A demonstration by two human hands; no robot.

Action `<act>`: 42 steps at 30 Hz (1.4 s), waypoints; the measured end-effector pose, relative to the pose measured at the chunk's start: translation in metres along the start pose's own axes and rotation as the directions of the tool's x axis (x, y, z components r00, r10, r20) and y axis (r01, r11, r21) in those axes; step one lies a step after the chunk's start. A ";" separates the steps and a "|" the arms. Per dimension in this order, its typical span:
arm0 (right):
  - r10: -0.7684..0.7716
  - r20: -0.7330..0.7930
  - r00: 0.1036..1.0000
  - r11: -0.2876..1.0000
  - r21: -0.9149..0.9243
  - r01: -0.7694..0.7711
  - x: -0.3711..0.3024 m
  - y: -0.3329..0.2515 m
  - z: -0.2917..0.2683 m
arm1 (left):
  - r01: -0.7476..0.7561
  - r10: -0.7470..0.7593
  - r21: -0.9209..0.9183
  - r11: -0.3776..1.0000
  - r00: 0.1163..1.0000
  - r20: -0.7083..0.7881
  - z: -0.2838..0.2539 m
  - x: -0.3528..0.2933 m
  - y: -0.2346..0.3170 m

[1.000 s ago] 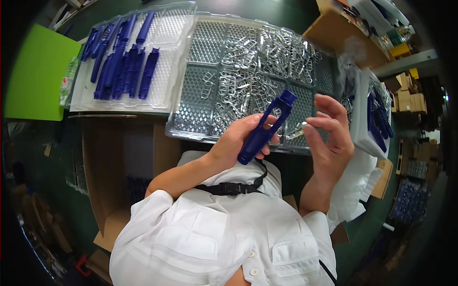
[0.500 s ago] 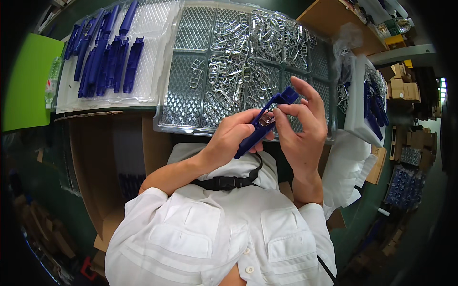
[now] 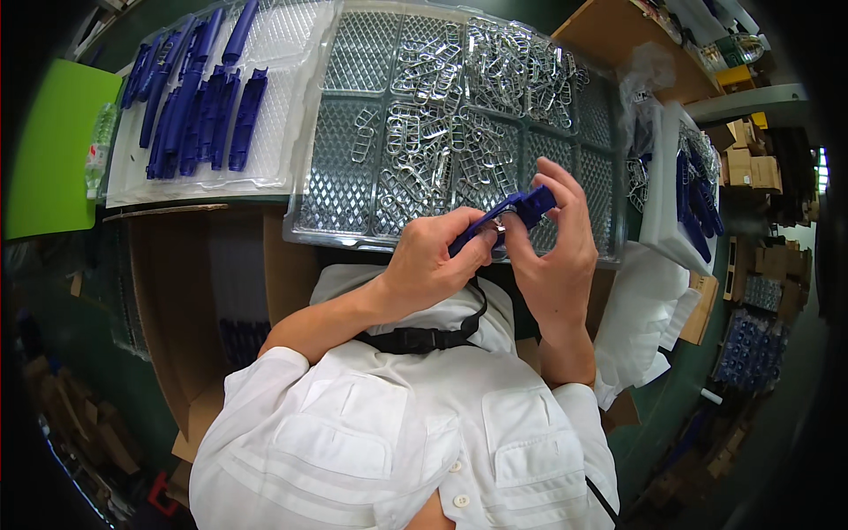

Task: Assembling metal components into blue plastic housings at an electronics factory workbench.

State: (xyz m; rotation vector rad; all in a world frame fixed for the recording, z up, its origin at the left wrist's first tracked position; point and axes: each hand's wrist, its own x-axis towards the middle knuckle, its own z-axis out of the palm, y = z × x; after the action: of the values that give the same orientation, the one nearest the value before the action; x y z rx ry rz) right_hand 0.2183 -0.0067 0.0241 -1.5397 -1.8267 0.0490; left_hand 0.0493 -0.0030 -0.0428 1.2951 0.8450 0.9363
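Observation:
Between my hands is a long blue plastic piece (image 3: 533,205), shaped like a hollow handle and tilted up to the right. My left hand (image 3: 431,258) is closed around its lower part. My right hand (image 3: 563,269) grips the upper end, with the thumb pressed at a small shiny metal clip (image 3: 499,227) set in the hollow. Fingers partly cover the clip, so its exact seating is hidden. Just beyond my hands lies a clear compartment tray (image 3: 340,208) with many looped metal clips (image 3: 424,132) piled in several compartments.
At left, several blue plastic pieces (image 3: 212,115) lie on a white textured tray (image 3: 274,159). A white foam box (image 3: 667,194) at right carries more blue pieces and clips. An open cardboard box (image 3: 168,300) stands below the left tray, near a green panel (image 3: 53,150).
The blue piece has turned to a flatter slant, and its upper end has shifted slightly down. My right thumb has moved in against the clip; my left hand has shifted its grip upward along the piece.

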 end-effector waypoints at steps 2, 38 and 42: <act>0.069 0.139 0.988 0.987 0.134 -0.088 -0.003 0.008 0.000 | 0.062 -0.062 0.063 0.996 0.998 0.001 0.000 0.001 0.001; 0.123 -0.046 0.991 0.837 0.542 -0.079 -0.006 0.076 -0.007 | -0.316 0.316 0.349 0.882 0.947 0.060 -0.044 0.016 0.054; 0.172 -0.039 0.984 0.838 0.532 -0.126 -0.009 0.083 -0.013 | -0.317 0.311 0.380 0.869 0.947 0.077 -0.050 0.029 0.064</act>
State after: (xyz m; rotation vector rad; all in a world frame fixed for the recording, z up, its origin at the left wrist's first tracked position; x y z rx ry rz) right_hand 0.2952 0.0034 -0.0100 -1.2557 -1.4552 0.5130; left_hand 0.0092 0.0460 0.0159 1.8246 0.8511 1.0450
